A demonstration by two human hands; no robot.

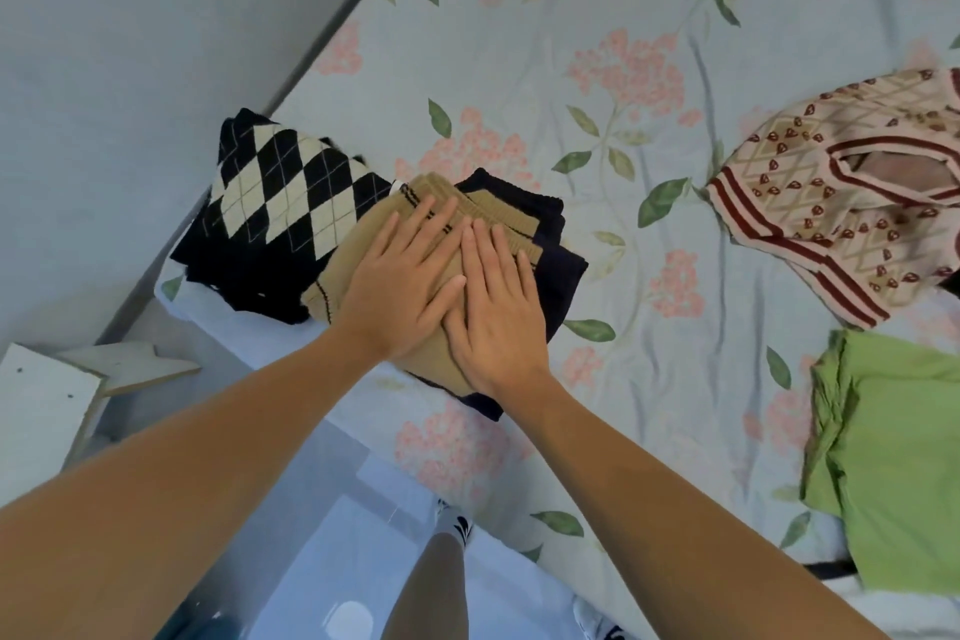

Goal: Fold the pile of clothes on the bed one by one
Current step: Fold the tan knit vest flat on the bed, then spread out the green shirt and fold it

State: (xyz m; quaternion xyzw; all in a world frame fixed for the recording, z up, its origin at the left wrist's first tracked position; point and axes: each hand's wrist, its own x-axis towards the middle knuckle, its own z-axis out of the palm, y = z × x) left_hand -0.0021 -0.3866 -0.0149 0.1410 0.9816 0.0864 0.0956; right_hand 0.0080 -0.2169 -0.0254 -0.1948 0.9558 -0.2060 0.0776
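Hands: left hand and right hand spread flat, pressing tan sweater.
Advice: press evenly, smoothing creases outward, keeping stack on bed square.

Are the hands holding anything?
No, nothing is gripped. The left hand and right hand lie flat, pressing the top of the folded tan sweater.
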